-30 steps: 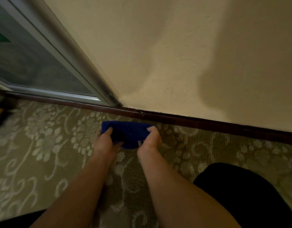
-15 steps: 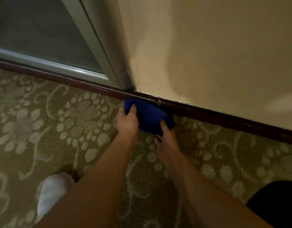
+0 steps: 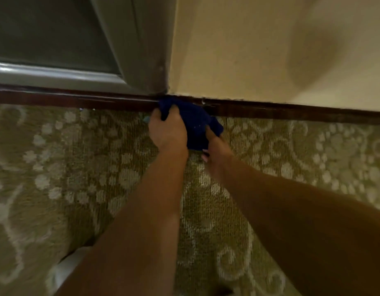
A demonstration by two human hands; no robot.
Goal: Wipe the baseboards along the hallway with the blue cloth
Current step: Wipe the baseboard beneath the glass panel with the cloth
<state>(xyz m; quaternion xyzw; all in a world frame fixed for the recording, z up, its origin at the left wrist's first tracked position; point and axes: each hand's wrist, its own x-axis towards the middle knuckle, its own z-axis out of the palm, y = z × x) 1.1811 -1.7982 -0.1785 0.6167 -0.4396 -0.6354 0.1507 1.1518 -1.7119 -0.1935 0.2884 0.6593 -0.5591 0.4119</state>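
I see my left hand (image 3: 168, 131) with fingers (image 3: 173, 110) curled tight around the blue cloth (image 3: 194, 122), pressing it against the dark baseboard (image 3: 291, 113) below the cream wall (image 3: 238, 50), my right hand (image 3: 219, 150) pinching its lower edge over patterned carpet (image 3: 77, 167).

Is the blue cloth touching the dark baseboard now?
Touching. In the head view, the blue cloth has its top edge pressed on the baseboard, with no carpet visible between them; left hand grips it.
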